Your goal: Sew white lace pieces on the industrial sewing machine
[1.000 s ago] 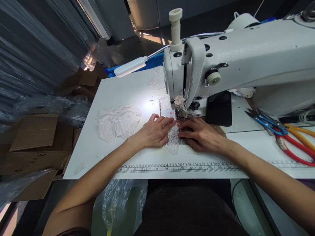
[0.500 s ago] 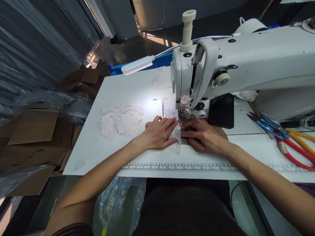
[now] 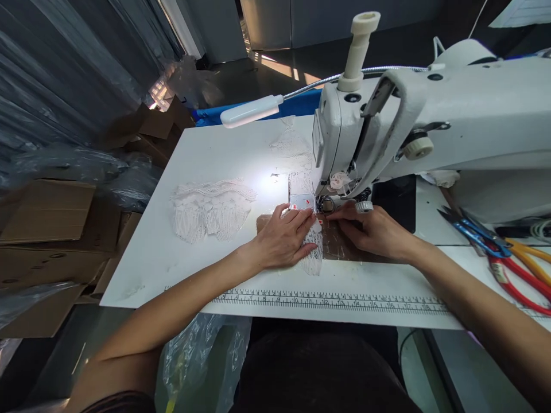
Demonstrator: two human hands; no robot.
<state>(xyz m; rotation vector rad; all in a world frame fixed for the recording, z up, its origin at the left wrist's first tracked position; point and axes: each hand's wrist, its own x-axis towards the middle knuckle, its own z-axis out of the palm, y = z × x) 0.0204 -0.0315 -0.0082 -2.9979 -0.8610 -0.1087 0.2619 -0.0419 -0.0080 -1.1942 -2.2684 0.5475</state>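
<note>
Lace (image 3: 314, 263) on the bench (image 3: 146, 258), at the machine (image 3: 338, 123): probably light, limp and easily snagged, best held flat near its edges. Left hand (image 3: 284, 238) laid partly over it; right hand (image 3: 377, 232) narrowed beside it, grip unclear from here.

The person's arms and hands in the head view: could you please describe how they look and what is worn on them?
The left hand and right hand are ungloved, with no watch visible. Both forearms are uncovered. A dark sleeve shows at the bottom left; any right sleeve is out of view.
</note>
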